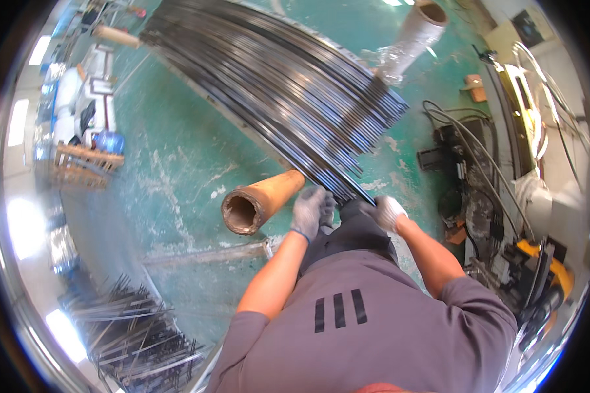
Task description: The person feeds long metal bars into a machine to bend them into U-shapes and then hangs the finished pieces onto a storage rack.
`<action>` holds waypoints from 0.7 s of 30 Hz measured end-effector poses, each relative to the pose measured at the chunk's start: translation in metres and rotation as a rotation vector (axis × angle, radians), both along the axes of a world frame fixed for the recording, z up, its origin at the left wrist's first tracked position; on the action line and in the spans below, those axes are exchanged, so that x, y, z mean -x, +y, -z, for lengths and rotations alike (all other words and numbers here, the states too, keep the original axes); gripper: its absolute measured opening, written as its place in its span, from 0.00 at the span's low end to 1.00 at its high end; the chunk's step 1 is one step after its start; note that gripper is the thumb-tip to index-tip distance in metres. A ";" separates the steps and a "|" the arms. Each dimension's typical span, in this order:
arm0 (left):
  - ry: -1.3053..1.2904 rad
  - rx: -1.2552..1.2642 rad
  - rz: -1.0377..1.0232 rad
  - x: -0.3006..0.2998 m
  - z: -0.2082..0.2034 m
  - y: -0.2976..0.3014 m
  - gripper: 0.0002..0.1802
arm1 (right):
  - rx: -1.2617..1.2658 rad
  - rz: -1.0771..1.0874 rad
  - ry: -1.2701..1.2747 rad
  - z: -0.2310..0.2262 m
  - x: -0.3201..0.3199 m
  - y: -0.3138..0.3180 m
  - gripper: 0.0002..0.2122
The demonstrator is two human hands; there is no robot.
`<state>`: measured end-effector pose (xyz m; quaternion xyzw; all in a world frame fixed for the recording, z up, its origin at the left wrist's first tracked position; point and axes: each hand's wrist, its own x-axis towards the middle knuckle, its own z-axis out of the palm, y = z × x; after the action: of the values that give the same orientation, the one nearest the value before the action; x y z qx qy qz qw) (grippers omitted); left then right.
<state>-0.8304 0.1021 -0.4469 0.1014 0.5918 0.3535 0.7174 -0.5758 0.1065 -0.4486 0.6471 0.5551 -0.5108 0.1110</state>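
Observation:
Long, thin dark metal bars [321,167] reach toward me, their near ends lying between my two hands in front of my dark trousers. My left hand [311,211], in a whitish knit glove, is closed with curled fingers at the left side of these ends; what is inside its grip is hidden. On the right, my right hand [387,213], gloved the same way, is closed round the edge of the bar ends. A wide layer of similar bars [262,72] stretches away to the far left. Beside my left hand lies a thick orange-brown cardboard tube [269,196].
A tube wrapped in clear film [413,39] stands at the far right of the bars. Black equipment with cables [455,150] lines the right side, near a yellow-and-black machine [557,275]. A rack of dark rods [137,334] is at lower left; a wooden crate [88,164] stands farther left.

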 end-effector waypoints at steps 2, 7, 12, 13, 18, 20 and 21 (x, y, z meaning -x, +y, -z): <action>-0.210 -0.084 -0.096 0.011 0.055 0.014 0.21 | 0.032 0.011 -0.039 -0.082 -0.028 -0.043 0.28; -0.553 -0.042 -0.187 0.005 0.040 0.065 0.18 | -0.090 0.157 -0.530 -0.133 -0.097 -0.233 0.20; -0.633 0.026 -0.019 -0.052 0.011 -0.014 0.08 | -0.502 0.342 -0.844 -0.131 -0.133 -0.379 0.06; -0.664 0.017 0.053 -0.061 0.003 -0.031 0.08 | -0.471 0.357 -0.866 -0.129 -0.142 -0.403 0.05; -0.551 -0.106 0.179 -0.098 -0.081 -0.034 0.08 | -0.511 0.555 -0.978 -0.115 -0.224 -0.526 0.02; -0.572 -0.294 0.182 -0.101 -0.107 -0.011 0.05 | -0.438 0.703 -1.055 -0.117 -0.252 -0.571 0.01; -0.607 -0.292 0.126 -0.108 -0.127 -0.001 0.04 | -0.497 0.805 -1.161 -0.108 -0.265 -0.597 0.03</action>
<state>-0.7226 0.1014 -0.3200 0.1295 0.2871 0.4035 0.8591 -0.3104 -0.4904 -0.3407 0.9717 0.2268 0.0522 0.0410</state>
